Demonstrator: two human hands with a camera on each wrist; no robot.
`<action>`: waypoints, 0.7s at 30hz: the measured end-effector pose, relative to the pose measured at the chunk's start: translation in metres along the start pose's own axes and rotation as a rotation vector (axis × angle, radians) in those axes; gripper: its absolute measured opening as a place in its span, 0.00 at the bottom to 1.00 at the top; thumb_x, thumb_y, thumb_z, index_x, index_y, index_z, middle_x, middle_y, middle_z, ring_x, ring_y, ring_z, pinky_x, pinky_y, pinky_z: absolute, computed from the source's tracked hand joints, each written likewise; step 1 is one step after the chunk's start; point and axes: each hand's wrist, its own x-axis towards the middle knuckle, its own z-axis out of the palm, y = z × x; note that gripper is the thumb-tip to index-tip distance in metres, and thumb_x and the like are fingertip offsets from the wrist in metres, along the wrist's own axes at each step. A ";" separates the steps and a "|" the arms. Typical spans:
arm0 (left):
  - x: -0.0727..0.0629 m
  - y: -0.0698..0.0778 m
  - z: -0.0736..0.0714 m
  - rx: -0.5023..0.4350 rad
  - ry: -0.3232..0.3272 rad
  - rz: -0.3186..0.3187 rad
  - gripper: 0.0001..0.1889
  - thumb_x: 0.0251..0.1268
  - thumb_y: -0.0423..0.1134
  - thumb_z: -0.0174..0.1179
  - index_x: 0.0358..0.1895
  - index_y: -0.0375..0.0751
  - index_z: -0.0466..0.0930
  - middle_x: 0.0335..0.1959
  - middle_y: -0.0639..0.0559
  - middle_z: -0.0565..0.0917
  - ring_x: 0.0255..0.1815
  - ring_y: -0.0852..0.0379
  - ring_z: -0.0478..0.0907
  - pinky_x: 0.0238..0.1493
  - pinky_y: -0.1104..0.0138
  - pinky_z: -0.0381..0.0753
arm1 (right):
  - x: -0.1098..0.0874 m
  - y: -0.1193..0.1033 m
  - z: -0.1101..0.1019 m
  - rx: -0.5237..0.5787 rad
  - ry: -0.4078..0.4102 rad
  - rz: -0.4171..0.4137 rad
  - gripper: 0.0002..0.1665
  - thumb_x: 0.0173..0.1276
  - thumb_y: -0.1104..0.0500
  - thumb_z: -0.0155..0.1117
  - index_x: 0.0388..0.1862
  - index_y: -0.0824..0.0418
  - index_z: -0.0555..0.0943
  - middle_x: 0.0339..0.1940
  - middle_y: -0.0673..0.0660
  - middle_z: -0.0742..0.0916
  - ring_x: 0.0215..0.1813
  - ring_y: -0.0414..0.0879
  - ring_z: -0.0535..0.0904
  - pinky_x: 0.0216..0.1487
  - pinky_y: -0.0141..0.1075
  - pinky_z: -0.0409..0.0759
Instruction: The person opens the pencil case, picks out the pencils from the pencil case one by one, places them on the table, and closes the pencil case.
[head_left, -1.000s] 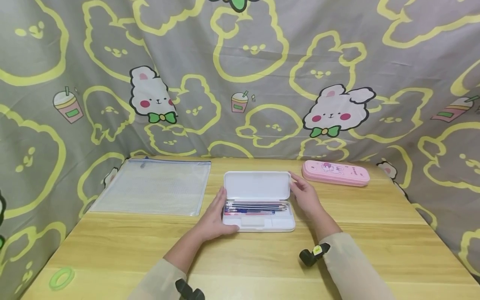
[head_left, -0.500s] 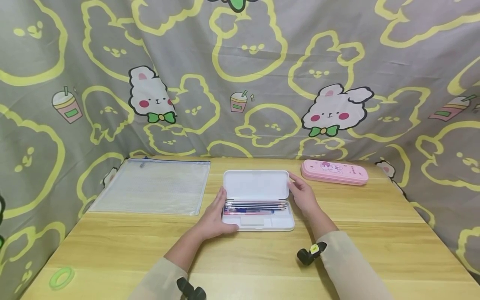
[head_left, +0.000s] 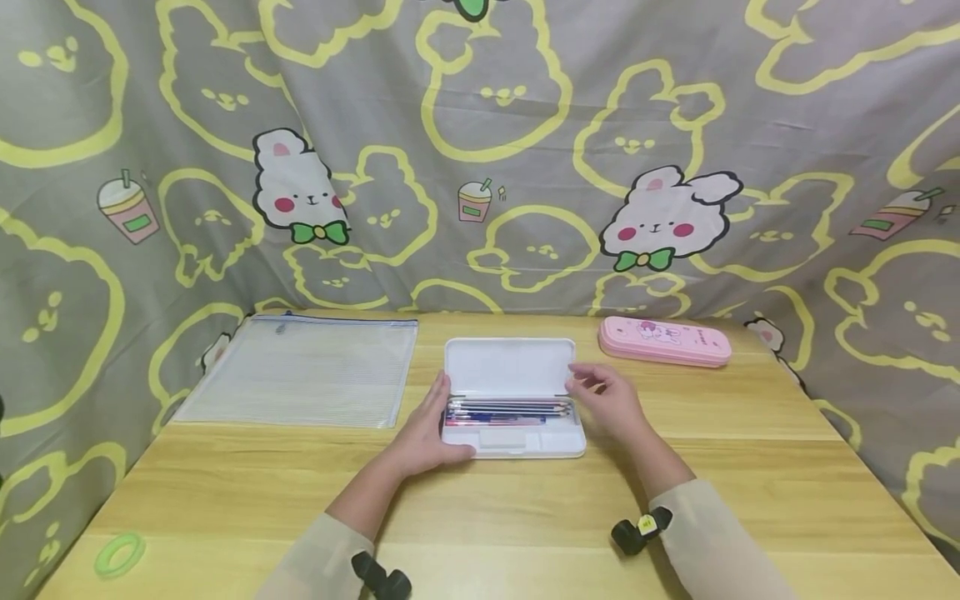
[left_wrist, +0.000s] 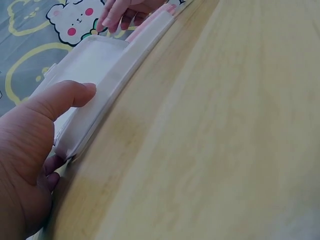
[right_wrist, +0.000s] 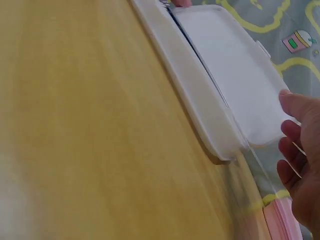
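Note:
In the head view a white pencil case [head_left: 510, 367] lies with its lid raised at mid table. Several pencils [head_left: 510, 407] and pens [head_left: 495, 420] rest in its tray, with a pale eraser-like block [head_left: 502, 439] in front of them. My left hand [head_left: 426, 433] grips the case's left end; its thumb lies over the front rim in the left wrist view. My right hand [head_left: 611, 404] is beside the lid's right edge. Its fingers are loosely bent, and the thumb [right_wrist: 296, 105] overlaps the lid's edge in the right wrist view.
A mesh zip pouch [head_left: 307, 371] lies at the back left. At the back right sits a pink pencil case [head_left: 665, 342]. A green ring [head_left: 120, 555] is near the front left of the wooden table [head_left: 525, 517]. A patterned curtain [head_left: 420, 267] hangs behind.
My right hand has come down from the lid's upper right corner to lower on its right side, its fingers bending more. The left hand keeps its place on the case.

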 end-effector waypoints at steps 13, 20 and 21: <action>-0.002 0.001 -0.002 -0.025 -0.026 0.007 0.69 0.41 0.52 0.78 0.79 0.39 0.34 0.82 0.44 0.35 0.81 0.41 0.36 0.78 0.44 0.43 | -0.011 -0.008 0.018 -0.313 -0.244 -0.226 0.12 0.62 0.61 0.70 0.45 0.58 0.88 0.40 0.53 0.86 0.45 0.46 0.78 0.50 0.43 0.79; -0.001 0.001 -0.003 -0.021 -0.028 0.013 0.70 0.40 0.51 0.79 0.79 0.39 0.34 0.81 0.43 0.34 0.81 0.41 0.36 0.79 0.44 0.44 | -0.007 -0.009 0.022 -0.379 -0.264 -0.222 0.13 0.63 0.59 0.70 0.46 0.56 0.88 0.41 0.52 0.86 0.47 0.48 0.78 0.52 0.45 0.79; -0.001 0.001 -0.003 -0.021 -0.027 0.014 0.70 0.40 0.52 0.79 0.79 0.39 0.34 0.82 0.43 0.34 0.81 0.41 0.36 0.79 0.44 0.44 | -0.007 -0.010 0.022 -0.381 -0.265 -0.222 0.13 0.62 0.59 0.70 0.46 0.56 0.88 0.40 0.52 0.86 0.46 0.48 0.78 0.52 0.45 0.79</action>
